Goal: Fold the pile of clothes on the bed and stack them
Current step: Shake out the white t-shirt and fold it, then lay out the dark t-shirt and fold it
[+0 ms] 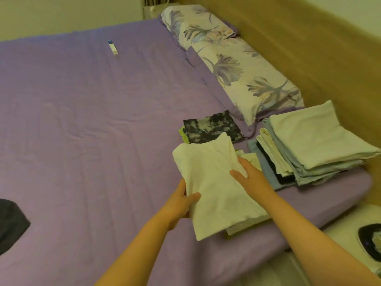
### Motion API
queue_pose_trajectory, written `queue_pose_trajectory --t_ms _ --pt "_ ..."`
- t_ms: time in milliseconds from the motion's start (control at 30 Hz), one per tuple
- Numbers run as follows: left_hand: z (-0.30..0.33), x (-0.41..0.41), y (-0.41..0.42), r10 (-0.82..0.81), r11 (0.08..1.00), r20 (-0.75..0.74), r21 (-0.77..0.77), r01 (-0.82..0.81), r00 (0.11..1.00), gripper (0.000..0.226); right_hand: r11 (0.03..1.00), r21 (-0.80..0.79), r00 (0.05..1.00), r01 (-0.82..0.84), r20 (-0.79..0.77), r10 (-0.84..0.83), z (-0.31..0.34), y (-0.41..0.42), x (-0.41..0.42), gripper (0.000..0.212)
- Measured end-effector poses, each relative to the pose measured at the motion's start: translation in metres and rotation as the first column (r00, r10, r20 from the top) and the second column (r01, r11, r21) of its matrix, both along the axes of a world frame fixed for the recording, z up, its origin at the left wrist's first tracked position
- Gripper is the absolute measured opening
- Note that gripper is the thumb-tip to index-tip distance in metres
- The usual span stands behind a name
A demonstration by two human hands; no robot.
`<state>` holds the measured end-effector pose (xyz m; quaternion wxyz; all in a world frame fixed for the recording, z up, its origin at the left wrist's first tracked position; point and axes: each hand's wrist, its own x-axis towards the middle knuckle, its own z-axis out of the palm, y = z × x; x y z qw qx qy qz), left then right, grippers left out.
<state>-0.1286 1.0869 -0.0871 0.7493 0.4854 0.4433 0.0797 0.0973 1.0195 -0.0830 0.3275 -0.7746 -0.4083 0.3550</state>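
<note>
A folded white garment (212,182) is held just above the bed's near right part. My left hand (182,203) grips its left edge, thumb on top. My right hand (250,178) holds its right edge with the thumb over the cloth. Under it lies a small stack of pale yellow-green folded pieces (247,157). Behind sits a folded black-and-white tie-dye garment (212,126) on a lime piece. To the right stands a taller stack of folded clothes (309,145) in white, light blue and dark cloth.
The purple sheet (92,120) covers the bed. Two floral pillows (237,65) lie along the wooden headboard (309,48). A small white-and-blue box (113,47) lies far back. A dark garment (10,223) shows at the left edge. A dark round object (371,242) sits beside the bed.
</note>
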Motion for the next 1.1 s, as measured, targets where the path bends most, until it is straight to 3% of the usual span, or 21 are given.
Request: queue_pose_trajectory --t_ms 367,533,667,767,867,1100 --pt "-0.027 0.113 -0.023 0.051 0.999 -0.078 0.003 -0.051 0.996 0.058 0.997 -0.068 1.0 -0.023 0.014 0.024 -0.029 -0.018 0.113 0.05" --pt "-0.051 0.132 -0.026 0.163 0.963 -0.36 0.262 -0.068 0.919 0.082 0.965 -0.238 0.98 -0.111 0.132 0.146 -0.055 -0.018 0.134 0.059" --pt "-0.063 0.13 -0.02 0.086 0.787 -0.549 0.549 0.281 0.832 0.084 0.946 -0.224 0.86 -0.233 0.406 0.308 -0.063 -0.018 0.126 0.061" --pt "-0.075 0.128 -0.018 -0.071 0.712 -0.685 0.474 0.518 0.725 0.075 0.834 -0.401 0.718 -0.378 0.442 0.538 -0.078 -0.018 0.113 0.06" --pt "-0.085 0.123 -0.021 -0.145 0.75 -0.744 0.348 0.563 0.652 0.07 0.776 -0.526 0.707 -0.349 0.395 0.586 -0.092 -0.021 0.106 0.059" --pt "-0.065 0.107 -0.031 -0.109 0.848 -0.655 0.332 0.414 0.748 0.064 0.772 -0.589 0.672 -0.239 0.474 0.569 -0.066 -0.005 0.076 0.053"
